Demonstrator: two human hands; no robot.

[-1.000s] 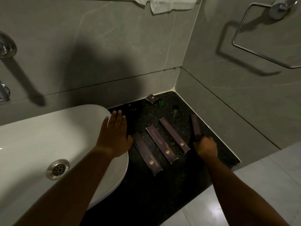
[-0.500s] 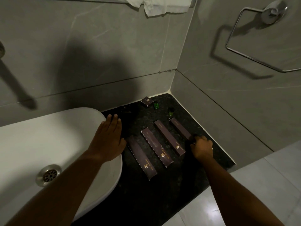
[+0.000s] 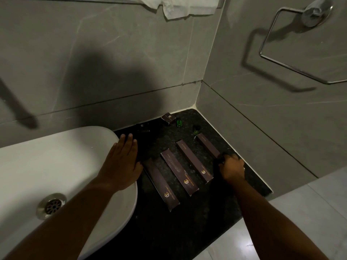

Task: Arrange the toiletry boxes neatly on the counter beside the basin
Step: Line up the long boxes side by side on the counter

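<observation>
Fourth box going into the row

Three long boxes [image 3: 179, 175] lie parallel on the counter [image 3: 187, 222]; right hand [image 3: 232, 168] pinches the fourth box [image 3: 208, 145]; left hand [image 3: 123, 162] rests spread on the basin [image 3: 56, 166]. Small box [image 3: 167, 118] remains.

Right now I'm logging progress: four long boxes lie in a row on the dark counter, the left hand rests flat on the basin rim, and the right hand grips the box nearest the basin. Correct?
Not quite. The head view shows the right hand gripping the long box farthest from the basin, nearest the side wall. Four boxes in a row on the counter and the left hand flat on the rim are right.
</observation>
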